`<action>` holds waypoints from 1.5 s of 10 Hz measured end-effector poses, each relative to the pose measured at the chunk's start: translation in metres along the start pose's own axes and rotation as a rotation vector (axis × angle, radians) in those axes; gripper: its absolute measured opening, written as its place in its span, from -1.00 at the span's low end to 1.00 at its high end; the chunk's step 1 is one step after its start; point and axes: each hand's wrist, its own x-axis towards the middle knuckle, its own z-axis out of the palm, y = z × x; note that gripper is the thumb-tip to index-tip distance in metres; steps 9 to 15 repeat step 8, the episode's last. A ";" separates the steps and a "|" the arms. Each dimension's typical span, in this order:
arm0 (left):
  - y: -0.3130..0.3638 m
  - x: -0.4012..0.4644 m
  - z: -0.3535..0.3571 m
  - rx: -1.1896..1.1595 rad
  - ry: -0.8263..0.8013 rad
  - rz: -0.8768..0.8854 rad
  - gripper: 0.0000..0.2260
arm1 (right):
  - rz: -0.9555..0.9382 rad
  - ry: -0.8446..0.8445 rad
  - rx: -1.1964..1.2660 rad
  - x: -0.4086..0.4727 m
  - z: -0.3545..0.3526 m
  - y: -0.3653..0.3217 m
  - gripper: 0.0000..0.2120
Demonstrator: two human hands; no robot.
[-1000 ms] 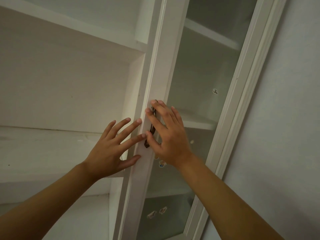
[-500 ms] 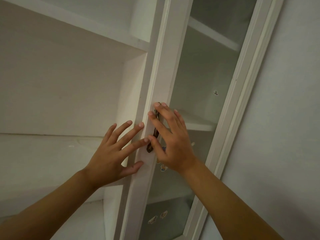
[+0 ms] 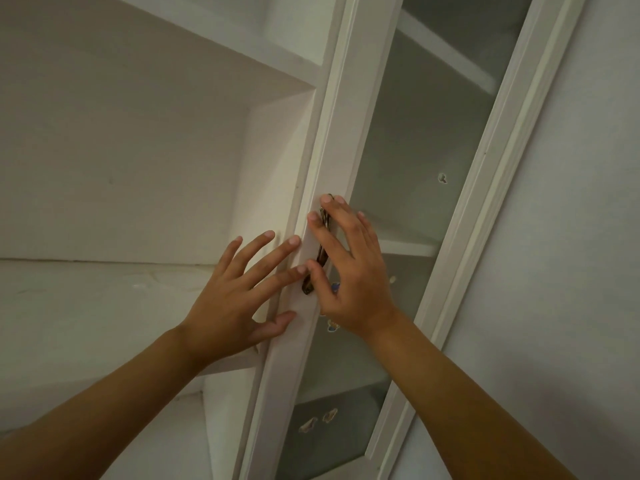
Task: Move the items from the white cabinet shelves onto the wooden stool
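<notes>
Hands both up at the white cabinet (image 3: 145, 161), at its glass door (image 3: 408, 161). Left hand (image 3: 232, 299) is flat and spread, holding nothing, fingertips (image 3: 293, 241) pressed on the door's white frame stile (image 3: 343, 140), thumb on the stile lower down. Right hand (image 3: 349, 271) is loosely curled over the dark metal handle (image 3: 320, 258) on the same stile, fingers draped across it, thumb at its lower end; it rests on the handle rather than a full fist grip. Open shelves (image 3: 69, 299) to the left of the door look bare white. Behind the glass, more shelves, with small stickers (image 3: 318, 420) on the pane, too small to read. Plain pale wall (image 3: 571, 237) on the right. Wooden stool is out of view; no items visible on the shelves. No readable writing.
</notes>
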 end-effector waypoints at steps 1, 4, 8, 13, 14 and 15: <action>-0.002 0.000 0.002 -0.031 -0.004 -0.008 -0.38 | -0.007 -0.007 0.004 0.001 0.003 0.004 -0.44; 0.013 -0.002 -0.005 -0.097 -0.051 -0.083 -0.42 | 0.055 -0.055 -0.050 0.001 -0.004 -0.007 -0.42; 0.045 -0.024 -0.044 -0.087 -0.106 -0.366 -0.53 | 0.278 -0.234 -0.176 -0.019 -0.039 -0.056 -0.33; 0.045 -0.024 -0.044 -0.087 -0.106 -0.366 -0.53 | 0.278 -0.234 -0.176 -0.019 -0.039 -0.056 -0.33; 0.045 -0.024 -0.044 -0.087 -0.106 -0.366 -0.53 | 0.278 -0.234 -0.176 -0.019 -0.039 -0.056 -0.33; 0.045 -0.024 -0.044 -0.087 -0.106 -0.366 -0.53 | 0.278 -0.234 -0.176 -0.019 -0.039 -0.056 -0.33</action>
